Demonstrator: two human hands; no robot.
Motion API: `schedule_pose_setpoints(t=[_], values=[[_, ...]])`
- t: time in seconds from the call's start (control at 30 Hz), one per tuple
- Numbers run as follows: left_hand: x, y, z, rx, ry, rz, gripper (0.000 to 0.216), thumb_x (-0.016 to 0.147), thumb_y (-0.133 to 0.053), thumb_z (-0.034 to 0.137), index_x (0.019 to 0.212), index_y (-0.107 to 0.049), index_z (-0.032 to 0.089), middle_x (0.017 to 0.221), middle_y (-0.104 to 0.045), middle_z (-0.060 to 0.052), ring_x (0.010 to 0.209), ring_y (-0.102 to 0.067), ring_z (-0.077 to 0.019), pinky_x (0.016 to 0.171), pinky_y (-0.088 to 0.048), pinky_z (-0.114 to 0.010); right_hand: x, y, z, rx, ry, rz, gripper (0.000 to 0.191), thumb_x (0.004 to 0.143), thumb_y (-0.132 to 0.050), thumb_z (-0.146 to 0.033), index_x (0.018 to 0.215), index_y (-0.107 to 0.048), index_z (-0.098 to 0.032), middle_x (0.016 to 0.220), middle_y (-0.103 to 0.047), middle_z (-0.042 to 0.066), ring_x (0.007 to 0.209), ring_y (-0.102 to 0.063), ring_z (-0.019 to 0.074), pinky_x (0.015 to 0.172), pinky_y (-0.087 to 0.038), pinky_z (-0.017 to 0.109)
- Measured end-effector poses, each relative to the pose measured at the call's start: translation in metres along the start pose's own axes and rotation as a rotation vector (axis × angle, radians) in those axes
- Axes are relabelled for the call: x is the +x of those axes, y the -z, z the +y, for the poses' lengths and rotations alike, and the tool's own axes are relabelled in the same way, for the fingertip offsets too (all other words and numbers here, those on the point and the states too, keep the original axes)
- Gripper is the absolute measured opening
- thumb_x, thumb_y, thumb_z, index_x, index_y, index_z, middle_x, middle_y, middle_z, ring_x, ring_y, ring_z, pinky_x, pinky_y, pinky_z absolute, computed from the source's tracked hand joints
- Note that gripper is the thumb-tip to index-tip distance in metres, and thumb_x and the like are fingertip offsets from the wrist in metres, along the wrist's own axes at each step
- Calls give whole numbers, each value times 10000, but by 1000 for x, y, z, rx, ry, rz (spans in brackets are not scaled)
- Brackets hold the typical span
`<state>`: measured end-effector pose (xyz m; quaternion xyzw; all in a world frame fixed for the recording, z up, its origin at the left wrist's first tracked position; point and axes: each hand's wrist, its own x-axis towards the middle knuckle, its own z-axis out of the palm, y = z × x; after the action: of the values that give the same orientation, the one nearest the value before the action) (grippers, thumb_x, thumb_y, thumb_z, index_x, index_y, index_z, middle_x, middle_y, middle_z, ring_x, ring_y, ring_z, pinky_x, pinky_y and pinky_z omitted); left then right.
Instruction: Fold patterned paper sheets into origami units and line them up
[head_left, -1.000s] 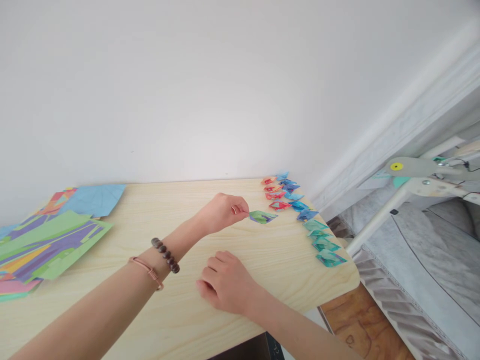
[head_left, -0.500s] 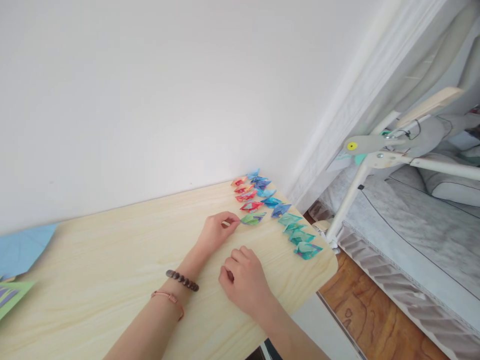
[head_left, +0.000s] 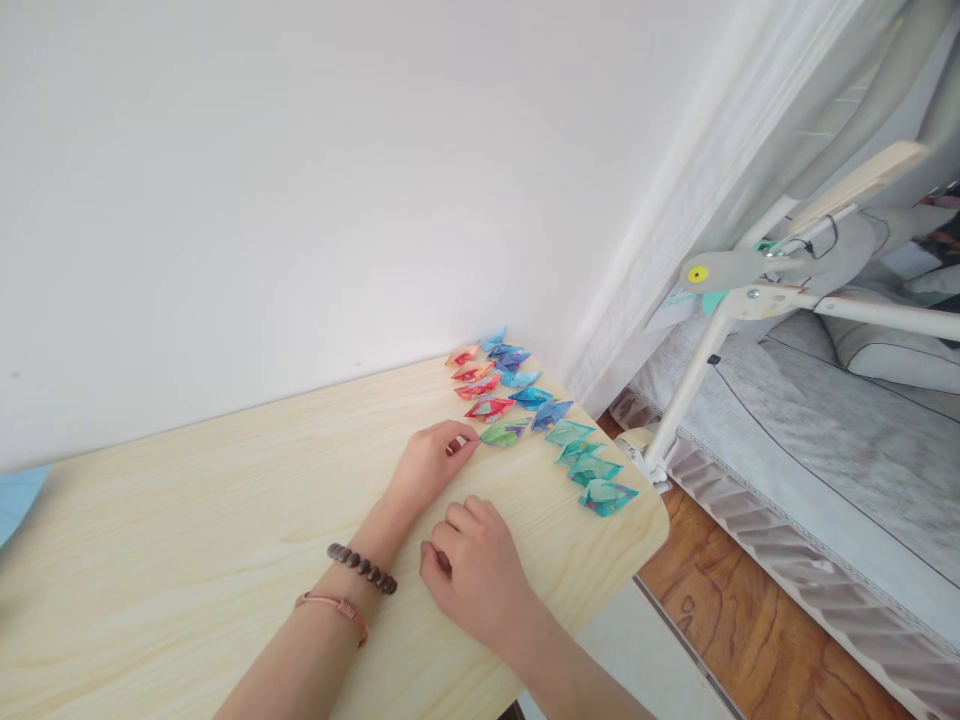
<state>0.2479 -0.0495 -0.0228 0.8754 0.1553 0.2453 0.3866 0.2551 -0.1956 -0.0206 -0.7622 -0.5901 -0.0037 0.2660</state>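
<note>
Pale wall (head_left: 300, 200), its foot meeting the far edge of a light wood-grain bench (head_left: 225, 540); a broad open stretch of bench runs left of both hands, while to their right the surface ends at a rounded near corner. Beyond that side edge lie a grey fabric cover (head_left: 795, 420) with a pleated skirt, a white tubular frame (head_left: 686, 400) and brown patterned floor (head_left: 727, 590). Right hand (head_left: 480, 565): fingers loosely curled toward the palm, low over the bench; contact with the wood cannot be told. Left hand (head_left: 431, 462): thumb and forefinger pinched together, just ahead of the right. Blue paper sheet (head_left: 19, 495), cut off by the view's left border. Blue boats (head_left: 520, 379) and teal boats (head_left: 596, 470), of folded paper, line the bench's right edge; red boats (head_left: 477, 387) form a row beside the blue. Dark bead bracelet (head_left: 364, 568) and copper bangle (head_left: 334, 605), both on the left forearm. Green paper boat (head_left: 505, 432), its left tip between the pinching fingertips, just beside the nearest red boat, near the last blue one
</note>
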Motion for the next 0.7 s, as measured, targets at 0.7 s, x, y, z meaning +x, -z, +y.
schedule_pose_setpoints(t=[0.7], values=[[-75,47,0,-71,81,77,177,831,-490,267,961,-565,173,993,-612,-66,893,-590,-175,846,-477,-333,4,-2,-11,-145,48,-29,228,845,-475,-231,626,-511,-179,704,-527,24,757,-455,160,718,-332,300]])
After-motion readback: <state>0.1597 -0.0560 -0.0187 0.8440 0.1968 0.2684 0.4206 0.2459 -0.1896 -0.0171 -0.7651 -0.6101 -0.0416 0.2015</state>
